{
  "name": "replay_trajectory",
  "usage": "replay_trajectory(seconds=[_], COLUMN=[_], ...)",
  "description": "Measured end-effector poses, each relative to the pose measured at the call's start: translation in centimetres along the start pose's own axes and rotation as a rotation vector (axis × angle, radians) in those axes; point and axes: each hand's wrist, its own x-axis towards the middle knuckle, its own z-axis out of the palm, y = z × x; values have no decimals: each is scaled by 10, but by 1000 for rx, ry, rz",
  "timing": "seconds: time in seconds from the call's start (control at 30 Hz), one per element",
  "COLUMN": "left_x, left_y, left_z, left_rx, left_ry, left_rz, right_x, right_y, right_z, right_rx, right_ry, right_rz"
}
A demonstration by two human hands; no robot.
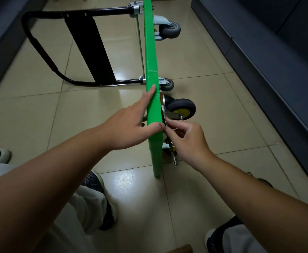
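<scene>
- Two hands meet at the near end of one cart [150, 52], which stands on its long edge on the tiled floor [195, 57], its green deck upright and running away from the person.
- The left hand [129, 128] lies mostly open on the deck's top edge: the forefinger is straight along the edge, the thumb presses the same edge nearer the person, and the other fingers are hidden behind the deck.
- The right hand [188, 141] has its fingers curled, and thumb and forefinger pinch one silver wrench [174, 157] just beside the underside of the deck; the tool's lower end sticks out below the hand.
- Both thumbs almost touch at the deck's edge.
- Four wheels show on the underside, all to the right of the deck: a grey one far off [169, 29], a small grey one midway [168, 84], a black one with a yellow hub [182, 108] just above the right hand, and a fourth [167, 151] mostly hidden under that hand.
- One black handle [40, 50] lies on the floor to the left of the deck.
</scene>
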Motion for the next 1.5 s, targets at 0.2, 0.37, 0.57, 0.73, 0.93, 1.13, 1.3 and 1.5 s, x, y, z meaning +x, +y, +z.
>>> replay_trajectory(seconds=[0.2,0.37,0.57,0.73,0.93,1.13,1.3,1.5], left_x=[1,1,-1,-2,0,1,0,-2], left_y=[3,9,6,8,8,7,6,6], left_z=[0,0,-1,-3,-2,-1,-1,-1], left_rx=[10,8,-27,-37,-43,-18,0,-9], left_ry=[4,21,8,4,9,11,24,13], left_rz=[8,13,16,15,16,14,12,9], right_x=[13,-1,-18,5,21,19,15,1], right_y=[19,23,4,-40,-88,-88,-71,-29], right_z=[7,-4,-50,-44,-22,-22,-14,-4], right_rx=[27,-77,-673,-360,-222,-134,-52,-92], right_ry=[56,-52,-226,9,-135,-163,-137,-52], right_rz=[-42,83,481,456,410,345,336,114])
